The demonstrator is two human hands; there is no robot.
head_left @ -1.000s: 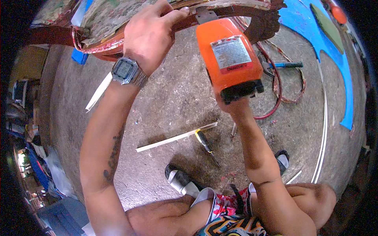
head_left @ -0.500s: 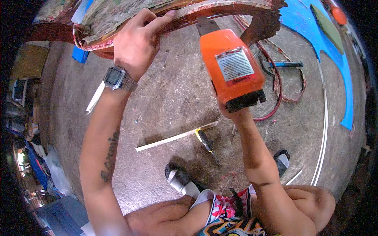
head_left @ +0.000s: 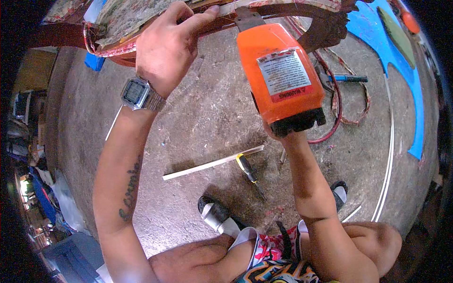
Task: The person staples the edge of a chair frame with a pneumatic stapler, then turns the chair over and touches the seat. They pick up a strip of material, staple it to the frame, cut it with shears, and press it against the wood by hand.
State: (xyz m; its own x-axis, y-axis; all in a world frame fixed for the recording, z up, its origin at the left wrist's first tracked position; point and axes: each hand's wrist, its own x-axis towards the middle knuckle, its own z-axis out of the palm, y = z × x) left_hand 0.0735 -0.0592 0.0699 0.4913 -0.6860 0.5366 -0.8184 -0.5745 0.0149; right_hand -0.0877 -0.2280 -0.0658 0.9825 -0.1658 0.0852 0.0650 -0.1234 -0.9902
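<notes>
My right hand (head_left: 278,133) is wrapped around an orange staple gun (head_left: 278,70), whose body hides most of the fingers. The gun's dark metal nose (head_left: 248,20) rests at the edge of an upholstered wooden furniture frame (head_left: 127,60). My left hand (head_left: 165,47), with a watch on the wrist, is closed over that frame. Its thumb lies along a pale strip (head_left: 278,4) on the edge, close to the nose, and the other fingertips are hidden. Patterned fabric (head_left: 137,23) covers part of the frame.
A screwdriver (head_left: 247,170) and a pale wooden strip (head_left: 212,163) lie on the concrete floor (head_left: 198,118). To the right are a red hose (head_left: 336,111), a blue-handled hammer (head_left: 349,78), a blue sheet (head_left: 401,75) and long white strips (head_left: 390,155).
The staple gun and right hand have shifted slightly upward against the frame edge. My left hand has moved up a little, its thumb still along the strip.
</notes>
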